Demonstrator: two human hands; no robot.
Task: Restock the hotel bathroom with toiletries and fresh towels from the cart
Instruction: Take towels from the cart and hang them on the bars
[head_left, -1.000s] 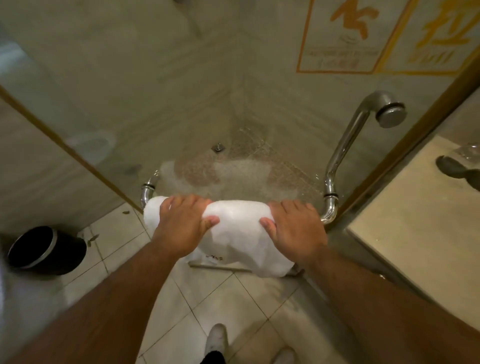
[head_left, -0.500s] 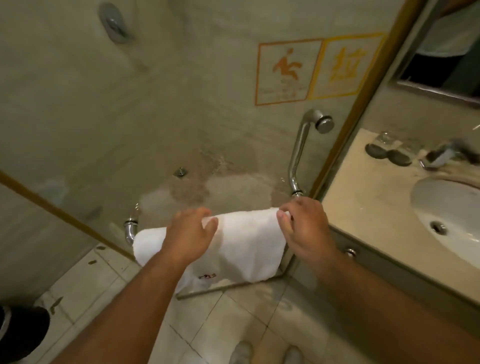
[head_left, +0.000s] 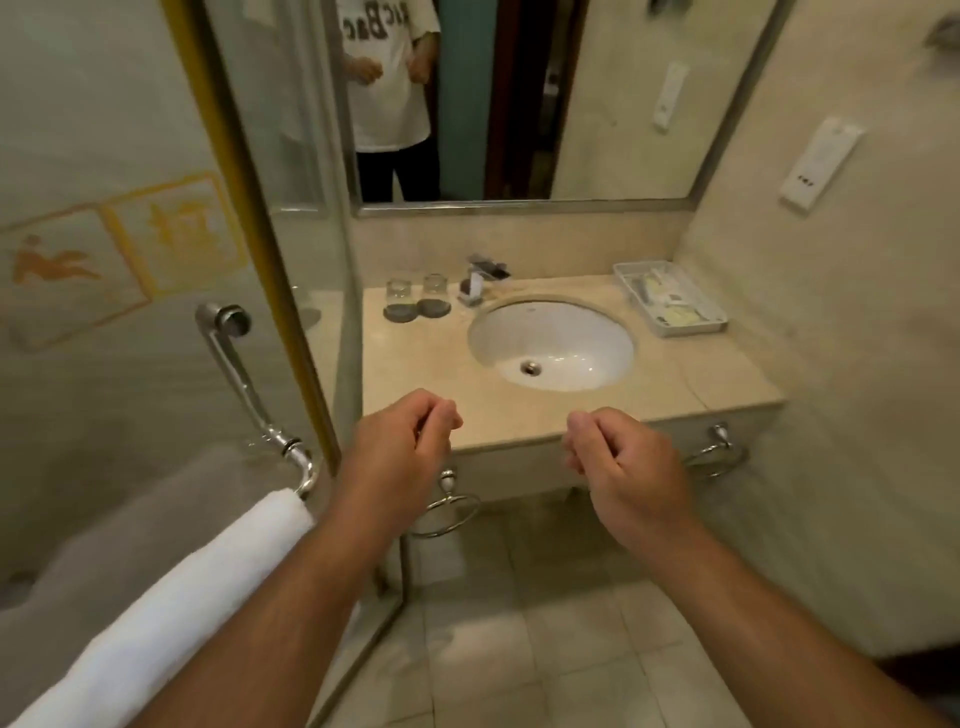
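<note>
Left hand: fingers loosely curled, empty. Right hand: the same, empty. White towel: draped on shower door handle, below-left of left hand, apart. Toiletry tray: on counter, beyond right hand.

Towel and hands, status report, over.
Left hand and right hand loosely curled, holding nothing. White towel draped over shower door handle, clear of both hands. Towel rings under counter carry no towel.
</note>
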